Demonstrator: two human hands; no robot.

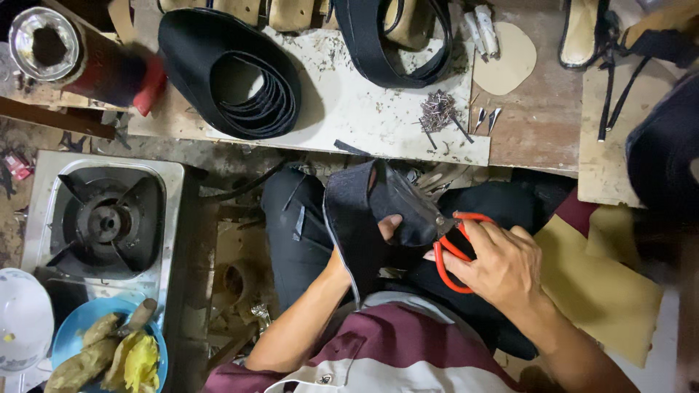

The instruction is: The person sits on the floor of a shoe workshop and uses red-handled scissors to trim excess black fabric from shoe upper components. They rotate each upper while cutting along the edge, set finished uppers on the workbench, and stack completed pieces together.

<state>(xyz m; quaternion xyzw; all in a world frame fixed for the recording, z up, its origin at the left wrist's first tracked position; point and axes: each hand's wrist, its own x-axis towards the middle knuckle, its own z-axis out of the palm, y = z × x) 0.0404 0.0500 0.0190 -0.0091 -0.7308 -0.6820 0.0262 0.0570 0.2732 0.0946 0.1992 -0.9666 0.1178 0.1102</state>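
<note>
Gripping red-handled scissors – right hand; left hand clasps black shoe upper, fingers mostly hidden – blades unclear.

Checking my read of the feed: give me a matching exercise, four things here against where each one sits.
Things:
1. scissors
2. pile of nails
3. blue bowl
4. gas burner

Places:
A. bottom left corner, holding food
B. in the right hand
C. on the white board, top centre
D. left, above the bowl

Pairs: 1-B, 2-C, 3-A, 4-D
</note>
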